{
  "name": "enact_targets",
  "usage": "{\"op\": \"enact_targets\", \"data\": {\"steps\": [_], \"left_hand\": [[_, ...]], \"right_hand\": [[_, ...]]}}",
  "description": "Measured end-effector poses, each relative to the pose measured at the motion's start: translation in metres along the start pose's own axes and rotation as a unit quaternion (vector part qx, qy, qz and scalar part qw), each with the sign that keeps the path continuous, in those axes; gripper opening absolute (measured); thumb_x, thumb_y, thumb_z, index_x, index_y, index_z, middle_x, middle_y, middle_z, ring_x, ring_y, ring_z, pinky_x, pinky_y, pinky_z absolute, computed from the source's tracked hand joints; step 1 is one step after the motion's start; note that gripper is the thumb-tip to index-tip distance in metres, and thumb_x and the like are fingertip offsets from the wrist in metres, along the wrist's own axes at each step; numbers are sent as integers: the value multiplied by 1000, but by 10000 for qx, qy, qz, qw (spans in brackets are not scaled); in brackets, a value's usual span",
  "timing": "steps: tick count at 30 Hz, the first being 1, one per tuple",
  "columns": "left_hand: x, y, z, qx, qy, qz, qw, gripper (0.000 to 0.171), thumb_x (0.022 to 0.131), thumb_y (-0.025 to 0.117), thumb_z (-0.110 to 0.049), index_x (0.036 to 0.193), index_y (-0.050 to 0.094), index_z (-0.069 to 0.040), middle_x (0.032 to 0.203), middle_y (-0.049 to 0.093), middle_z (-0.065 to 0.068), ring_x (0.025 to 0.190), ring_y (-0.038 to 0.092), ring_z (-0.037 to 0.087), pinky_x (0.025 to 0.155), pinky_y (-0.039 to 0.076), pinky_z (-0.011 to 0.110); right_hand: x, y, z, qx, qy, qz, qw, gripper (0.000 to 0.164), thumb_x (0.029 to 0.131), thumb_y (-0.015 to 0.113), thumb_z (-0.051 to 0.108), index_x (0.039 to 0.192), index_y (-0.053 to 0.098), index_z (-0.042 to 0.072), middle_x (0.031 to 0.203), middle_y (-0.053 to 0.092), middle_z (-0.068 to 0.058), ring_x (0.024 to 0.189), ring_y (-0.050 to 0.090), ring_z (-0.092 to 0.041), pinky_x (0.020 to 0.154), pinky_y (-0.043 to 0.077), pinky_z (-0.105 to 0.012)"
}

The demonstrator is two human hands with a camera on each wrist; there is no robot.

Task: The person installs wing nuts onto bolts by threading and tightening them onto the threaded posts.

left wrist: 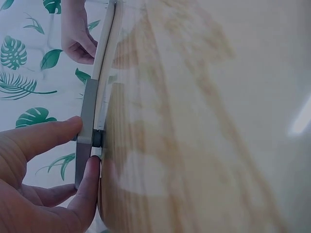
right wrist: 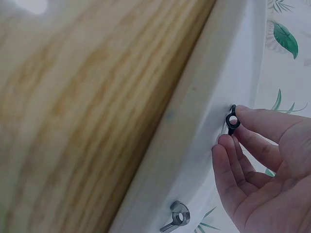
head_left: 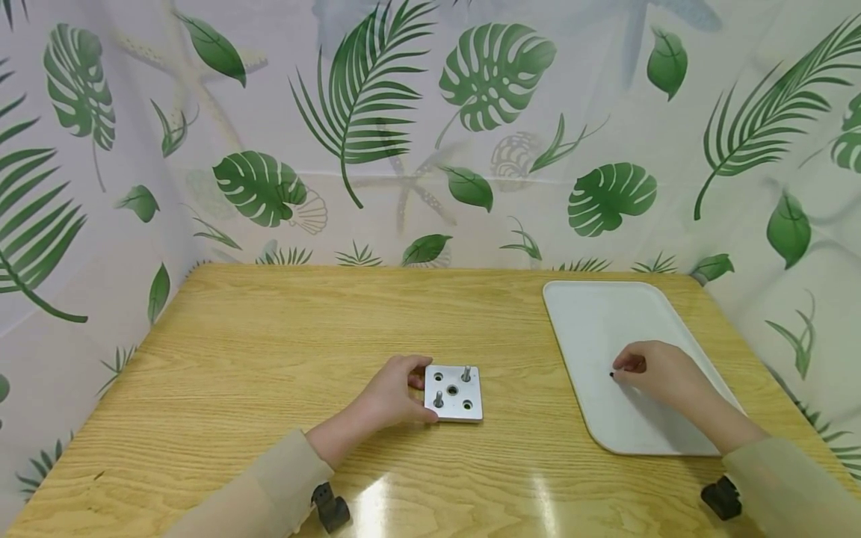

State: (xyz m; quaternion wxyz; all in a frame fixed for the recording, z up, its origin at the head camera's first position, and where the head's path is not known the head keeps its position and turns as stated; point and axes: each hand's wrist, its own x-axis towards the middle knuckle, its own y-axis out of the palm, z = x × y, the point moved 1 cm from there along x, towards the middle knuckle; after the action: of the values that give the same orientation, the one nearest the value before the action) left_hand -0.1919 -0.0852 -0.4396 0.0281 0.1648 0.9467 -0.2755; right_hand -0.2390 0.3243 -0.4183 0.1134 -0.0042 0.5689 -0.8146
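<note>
A square silver metal plate lies on the table with two upright bolts, at its upper right and lower left, and several holes. My left hand grips its left side, thumb at the near corner and a finger at the far one. Seen edge-on in the left wrist view, the plate has a dark round piece beneath it, against the table. Over the white tray, my right hand pinches a small black wing nut between thumb and fingers. A second wing nut lies in the tray.
The wooden table runs back to a leaf-printed curtain that also hangs at both sides. The tray's raised rim stands between the plate and my right hand.
</note>
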Motion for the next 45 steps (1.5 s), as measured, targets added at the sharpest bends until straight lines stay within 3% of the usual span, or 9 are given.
{"op": "enact_targets", "data": {"steps": [12,22,29,34,37,40,45], "left_hand": [[0,0,0,8,19,-18,10000,88,71,95,6,148,52,11,135,59,24,108,64,24,94,59,36],[1,0,0,47,-82,-68,9999,87,71,95,5,147,54,10,135,59,24,109,65,25,93,60,35],[0,0,-2,-49,-74,-29,10000,86,71,94,7,147,53,11,133,61,22,108,65,24,93,60,35],[-1,0,-2,-84,-51,-23,9999,86,71,94,7,147,53,11,130,62,21,107,64,23,92,60,34],[-1,1,0,-63,-54,-25,10000,87,71,95,7,147,53,11,130,61,21,107,64,23,94,60,34],[0,1,1,-29,-57,-26,10000,87,72,95,5,147,53,10,130,60,21,107,64,23,95,59,35],[0,1,1,-112,-38,-22,9999,87,72,95,5,148,53,10,131,60,21,107,63,22,92,59,32]], "right_hand": [[2,1,-6,297,159,103,9994,11,92,81,14,95,78,5,90,71,-8,83,58,-20,71,46,-31],[0,-1,-5,444,163,117,9988,16,89,83,11,86,70,4,83,68,-6,77,55,-19,68,45,-32],[-2,-2,-7,595,431,107,9972,21,90,83,16,103,79,0,94,75,-13,82,61,-20,68,48,-31],[-2,0,-8,865,676,6,9940,23,93,82,23,105,82,3,108,77,-20,98,67,-34,72,50,-30],[-1,2,-8,1198,885,-39,9888,27,94,82,25,109,81,3,117,76,-23,112,65,-41,76,50,-28],[1,2,-6,1593,1048,-29,9816,32,96,81,26,116,79,0,123,74,-22,118,62,-40,77,49,-23],[3,5,-2,2779,1205,150,9529,32,98,79,22,120,78,-1,103,79,7,96,67,-3,76,56,-15]]}}
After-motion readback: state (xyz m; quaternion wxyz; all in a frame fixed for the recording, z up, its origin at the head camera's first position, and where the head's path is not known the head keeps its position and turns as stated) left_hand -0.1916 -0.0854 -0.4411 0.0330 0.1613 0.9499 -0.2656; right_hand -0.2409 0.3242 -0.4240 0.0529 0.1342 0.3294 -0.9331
